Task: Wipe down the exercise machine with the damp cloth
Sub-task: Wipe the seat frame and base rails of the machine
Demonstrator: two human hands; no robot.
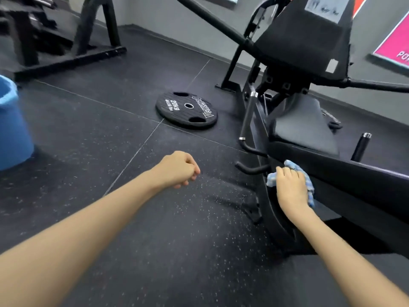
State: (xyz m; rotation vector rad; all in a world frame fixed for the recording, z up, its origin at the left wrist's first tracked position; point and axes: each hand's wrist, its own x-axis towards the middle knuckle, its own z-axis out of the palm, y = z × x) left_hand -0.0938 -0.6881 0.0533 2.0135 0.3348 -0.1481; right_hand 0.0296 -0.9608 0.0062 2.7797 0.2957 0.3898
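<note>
The person's right hand [291, 187] presses a blue-and-white damp cloth [309, 185] against the lower black frame of the exercise machine [354, 173], just below the front edge of the padded seat [303, 127]; the fingers lie spread over the bunched fabric with the tips curling onto it, so the cloth is held between palm and metal. The left hand [180, 169] hangs free above the speckled rubber floor [155, 240], its fingers loosely curled and holding nothing. A weight plate [187, 109] lies flat on the floor well apart from both hands, and a blue bucket [11, 125] stands at the left edge of the view. Judging by where the cloth sits, only a low stretch of the frame is under the wipe, with the seat, back pad and handles probably yet to be covered. Several things could go wrong from here: the curved handle bars [252, 167] jut out just beside the cloth, so a sideways stroke could snag the fabric or knock the knuckles; the cloth is bunched rather than flat, which would likely leave streaks or missed patches; and with the left hand bracing nothing, a reach further along the frame could unbalance the person, who might step onto the plate
</note>
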